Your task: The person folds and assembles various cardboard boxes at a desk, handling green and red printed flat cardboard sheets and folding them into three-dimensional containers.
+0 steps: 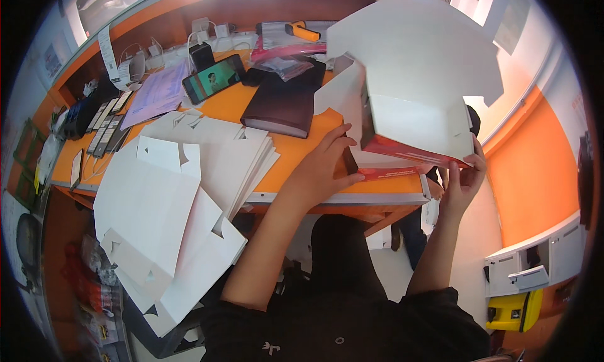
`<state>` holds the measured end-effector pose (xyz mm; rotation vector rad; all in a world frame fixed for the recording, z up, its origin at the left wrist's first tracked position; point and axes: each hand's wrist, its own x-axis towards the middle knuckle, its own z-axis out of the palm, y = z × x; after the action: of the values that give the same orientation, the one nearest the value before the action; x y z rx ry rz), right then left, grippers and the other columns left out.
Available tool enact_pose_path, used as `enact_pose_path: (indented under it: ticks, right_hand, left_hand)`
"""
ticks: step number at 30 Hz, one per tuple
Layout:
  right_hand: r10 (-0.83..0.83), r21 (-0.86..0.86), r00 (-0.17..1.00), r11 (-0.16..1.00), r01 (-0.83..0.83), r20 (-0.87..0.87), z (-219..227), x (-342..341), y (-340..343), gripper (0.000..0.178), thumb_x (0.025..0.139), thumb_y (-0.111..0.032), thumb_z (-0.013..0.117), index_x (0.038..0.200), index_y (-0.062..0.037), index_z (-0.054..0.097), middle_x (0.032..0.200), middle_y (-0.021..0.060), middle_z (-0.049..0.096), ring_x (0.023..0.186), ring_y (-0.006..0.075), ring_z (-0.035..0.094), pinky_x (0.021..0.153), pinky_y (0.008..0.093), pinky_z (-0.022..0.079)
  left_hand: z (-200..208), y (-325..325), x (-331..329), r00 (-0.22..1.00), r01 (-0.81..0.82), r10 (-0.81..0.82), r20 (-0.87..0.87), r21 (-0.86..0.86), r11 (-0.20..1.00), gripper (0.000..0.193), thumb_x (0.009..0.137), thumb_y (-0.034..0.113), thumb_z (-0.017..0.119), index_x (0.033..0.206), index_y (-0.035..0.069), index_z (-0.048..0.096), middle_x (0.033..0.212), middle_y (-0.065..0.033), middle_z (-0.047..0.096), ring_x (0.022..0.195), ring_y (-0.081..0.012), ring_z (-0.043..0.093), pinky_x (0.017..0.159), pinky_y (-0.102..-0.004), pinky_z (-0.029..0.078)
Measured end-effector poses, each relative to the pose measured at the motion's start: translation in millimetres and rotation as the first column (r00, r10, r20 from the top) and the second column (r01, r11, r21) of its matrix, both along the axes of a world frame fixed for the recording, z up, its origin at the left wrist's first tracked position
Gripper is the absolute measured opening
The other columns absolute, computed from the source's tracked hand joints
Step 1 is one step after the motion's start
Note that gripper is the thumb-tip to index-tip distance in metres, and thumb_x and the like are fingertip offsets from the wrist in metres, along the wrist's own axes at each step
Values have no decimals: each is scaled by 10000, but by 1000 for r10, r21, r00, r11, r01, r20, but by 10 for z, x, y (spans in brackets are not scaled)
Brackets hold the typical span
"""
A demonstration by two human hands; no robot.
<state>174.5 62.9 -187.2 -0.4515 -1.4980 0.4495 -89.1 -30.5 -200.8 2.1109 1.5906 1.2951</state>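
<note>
A cardboard box [412,119], white inside and red outside, stands partly folded at the table's right end, its big white lid [415,47] raised. My right hand [464,176] pinches its near right corner. Below and to the left of it lies another red-edged white box piece [387,173]. My left hand [324,167] grips the left end of that lower piece, thumb on its red edge and fingers over its side. Whether the two pieces join is hidden. Flat white die-cut cardboard blanks [157,192] are stacked to the left of my left forearm.
Behind my left hand is a dark notebook [280,104], with a propped phone [214,79] playing a video beside it. Several phones [107,132], papers [154,94] and chargers crowd the left. An orange-and-black tool [303,31] lies at the back. Someone's legs [412,236] show beyond the table's right end.
</note>
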Motion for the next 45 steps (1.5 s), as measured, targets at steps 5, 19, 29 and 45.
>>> enact_pose_path:
  ticks: [5,19,29,45]
  right_hand:
    - [24,-84,1000,996,-25,-7,-32,-51,22,281,818,27,632,1026,-74,473,1376,194,402,1258,270,432,964,376,480]
    - [48,11,978,999,-51,203,-33,48,37,337,787,91,560,1061,-73,452,1361,180,411,1176,255,507,865,347,521]
    - [-4,10,964,1000,1,266,-65,51,27,365,768,91,568,1076,-73,460,1358,155,414,1221,253,468,862,320,521]
    - [86,-74,968,995,-70,236,-129,65,-36,581,717,62,591,1250,-96,420,1389,164,392,1217,257,462,924,354,483]
  left_hand:
    - [40,-14,4,999,-1,4,48,-68,998,513,755,245,776,1144,48,506,1420,-128,386,1265,-333,448,1018,-395,425]
    - [50,-41,28,999,-15,19,38,-99,995,630,754,279,787,1219,-2,469,1406,-172,377,1295,-349,415,1056,-397,383]
    - [61,-40,39,998,-24,28,53,-83,996,725,748,272,789,1298,-7,409,1399,-201,391,1301,-347,416,1070,-393,371]
    - [32,-59,81,999,19,-19,37,14,1000,804,762,178,767,1407,63,301,1371,-219,414,1279,-369,427,1072,-398,357]
